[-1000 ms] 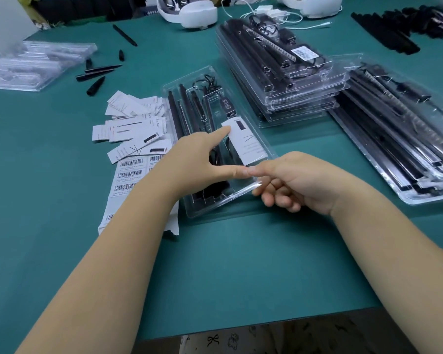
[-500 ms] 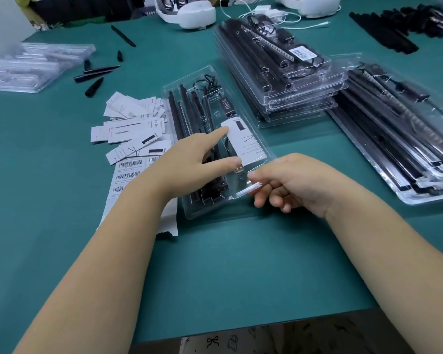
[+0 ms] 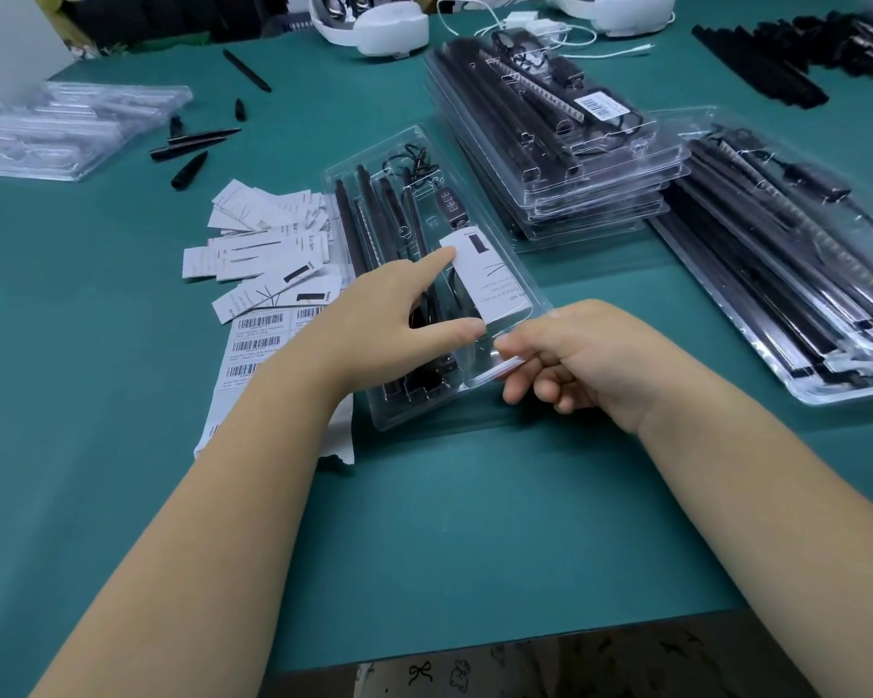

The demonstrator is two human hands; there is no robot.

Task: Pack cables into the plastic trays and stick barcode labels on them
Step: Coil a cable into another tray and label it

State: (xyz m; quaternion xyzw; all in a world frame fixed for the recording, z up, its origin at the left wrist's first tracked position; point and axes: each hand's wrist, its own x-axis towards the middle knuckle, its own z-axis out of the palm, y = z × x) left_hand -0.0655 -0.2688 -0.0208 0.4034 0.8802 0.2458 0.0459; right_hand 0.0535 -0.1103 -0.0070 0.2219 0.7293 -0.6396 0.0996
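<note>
Fingers of the left hand (image 3: pixel 374 319) lie spread, pressing the clear plastic tray (image 3: pixel 475 395), while the right hand (image 3: pixel 580 360) pinches its near corner.

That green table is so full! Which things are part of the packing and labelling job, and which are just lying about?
In use:
- clear plastic tray of black cables, under both hands
- white card, touched by left hand
- tray's near corner, pinched by right hand
- barcode label sheet
- stack of packed trays

Lying about:
- white headsets
- white charger cable
- loose black pointed parts
</note>
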